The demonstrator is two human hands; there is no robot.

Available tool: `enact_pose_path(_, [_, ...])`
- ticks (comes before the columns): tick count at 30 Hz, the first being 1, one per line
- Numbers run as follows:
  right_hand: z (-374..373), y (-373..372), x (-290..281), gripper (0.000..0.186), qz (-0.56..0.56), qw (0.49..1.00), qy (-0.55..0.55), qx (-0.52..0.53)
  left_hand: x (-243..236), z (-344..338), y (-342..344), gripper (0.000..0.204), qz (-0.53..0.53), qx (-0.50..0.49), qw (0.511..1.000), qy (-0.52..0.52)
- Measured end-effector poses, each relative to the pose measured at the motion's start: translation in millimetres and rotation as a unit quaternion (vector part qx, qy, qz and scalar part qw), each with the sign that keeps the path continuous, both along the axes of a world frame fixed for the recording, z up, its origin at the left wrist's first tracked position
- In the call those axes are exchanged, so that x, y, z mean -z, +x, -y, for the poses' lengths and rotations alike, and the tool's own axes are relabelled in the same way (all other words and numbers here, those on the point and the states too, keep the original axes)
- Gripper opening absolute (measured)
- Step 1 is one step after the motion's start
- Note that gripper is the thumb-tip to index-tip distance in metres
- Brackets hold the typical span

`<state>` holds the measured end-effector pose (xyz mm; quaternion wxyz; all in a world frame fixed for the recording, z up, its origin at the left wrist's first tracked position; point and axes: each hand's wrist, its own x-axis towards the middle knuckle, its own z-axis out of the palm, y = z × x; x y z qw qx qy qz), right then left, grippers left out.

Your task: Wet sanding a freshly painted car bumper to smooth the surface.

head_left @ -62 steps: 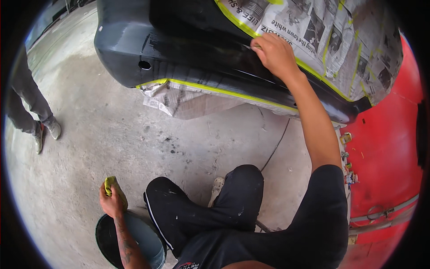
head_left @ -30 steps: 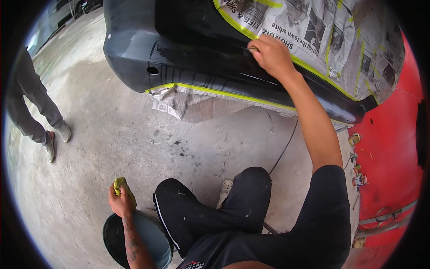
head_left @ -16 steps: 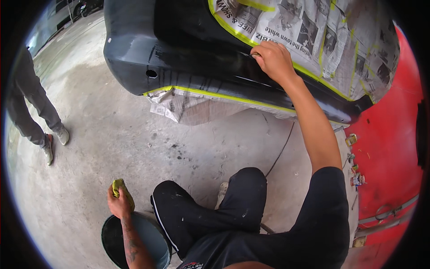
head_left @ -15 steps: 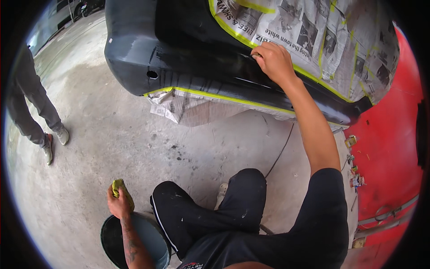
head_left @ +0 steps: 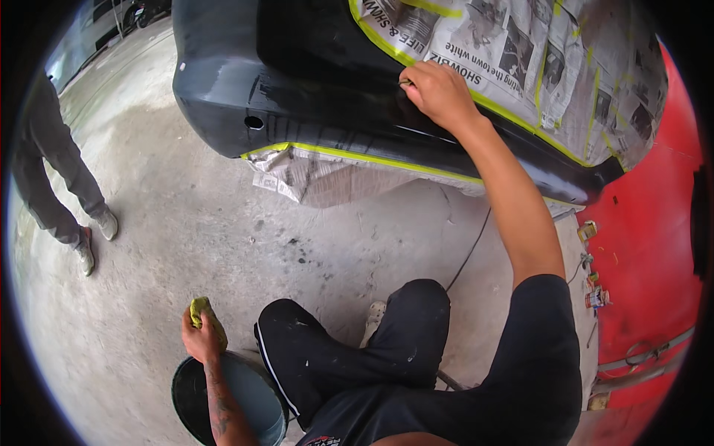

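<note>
My left hand (head_left: 199, 338) is closed around a yellow-green sponge (head_left: 211, 324), held above the rim of a dark bucket (head_left: 256, 398) with greyish water in it. On the far side, my right hand (head_left: 440, 95) rests with bent, pressed-together fingers on a dark car bumper (head_left: 327, 104). A thin dark edge shows at its fingertips, too small to name. The bumper's surface looks wet, with streaks below my hand and a round hole near its left end. Printed newspaper (head_left: 476, 56), edged with yellow-green masking tape (head_left: 520, 123), covers the panel beyond my right hand.
A person in grey trousers (head_left: 63, 167) stands at the left on the concrete floor (head_left: 178, 230). More newspaper (head_left: 297, 178) hangs under the bumper. A black cable (head_left: 470, 253) runs across the floor. Small cans (head_left: 597, 298) stand along a red surface (head_left: 647, 260) at the right.
My right hand has slid a little to the left along the bumper. My left hand still holds the sponge over the bucket. The whole view has shifted slightly.
</note>
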<state>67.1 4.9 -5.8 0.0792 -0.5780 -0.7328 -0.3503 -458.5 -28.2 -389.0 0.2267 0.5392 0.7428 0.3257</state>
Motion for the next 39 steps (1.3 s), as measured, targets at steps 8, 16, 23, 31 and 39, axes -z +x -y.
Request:
enact_pose_path(8, [5.6,10.6,4.4,0.009,-0.008,1.000,0.020,0.006,-5.0,-1.3,4.2,0.042,-0.002,-0.003,1.000,-0.014])
enact_pose_path(16, [14.0,10.8,-1.1,0.011,0.022,0.999,0.003,0.040,-6.6,-1.6,0.4,0.040,-0.001,-0.014,1.000,-0.008])
enact_pose_path(23, [8.9,4.6,-2.3,0.009,0.022,1.000,0.000,-0.017,-3.4,3.2,-3.2,0.040,-0.020,-0.036,0.999,-0.011])
enact_pose_path(31, [-13.0,-5.1,-2.3,0.011,0.020,0.998,0.015,-0.050,-10.7,1.4,2.5,0.041,-0.016,-0.025,0.999,-0.024])
enact_pose_path(39, [-7.2,3.6,-3.6,0.009,0.009,0.999,0.013,-0.033,-13.3,-1.9,11.8,0.042,0.003,-0.019,0.999,-0.028])
